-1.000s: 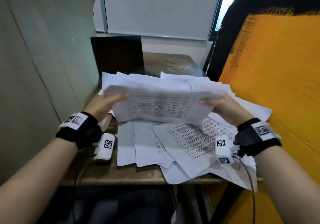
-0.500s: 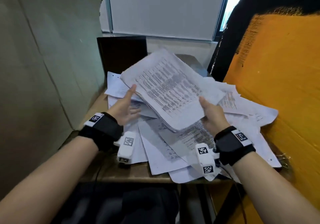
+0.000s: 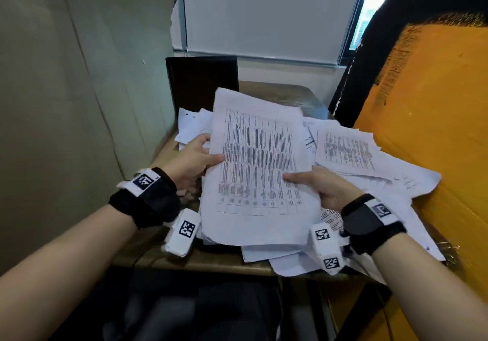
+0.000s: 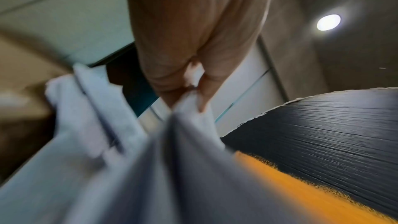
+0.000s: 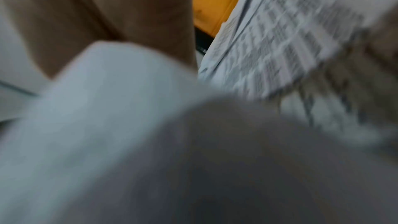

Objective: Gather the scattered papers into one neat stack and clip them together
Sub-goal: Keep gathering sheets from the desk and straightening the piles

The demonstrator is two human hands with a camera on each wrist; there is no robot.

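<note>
A bundle of printed sheets is held above the small wooden table, long side pointing away from me. My left hand grips its left edge, thumb on top. The right hand grips the right edge, thumb lying across the print. In the left wrist view the left hand pinches the blurred bundle of sheets between thumb and fingers. The right wrist view is blurred, showing my right hand behind a pale sheet and loose printed papers. More loose papers lie scattered on the table. No clip is clearly visible.
A dark panel stands upright at the table's back left. An orange surface with a black top rises close on the right. A pale wall closes the left side. Papers overhang the table's front edge.
The bundle has turned from lying crosswise to pointing away from me. Both hands have shifted along its edges and keep hold of it. The view has moved closer.
</note>
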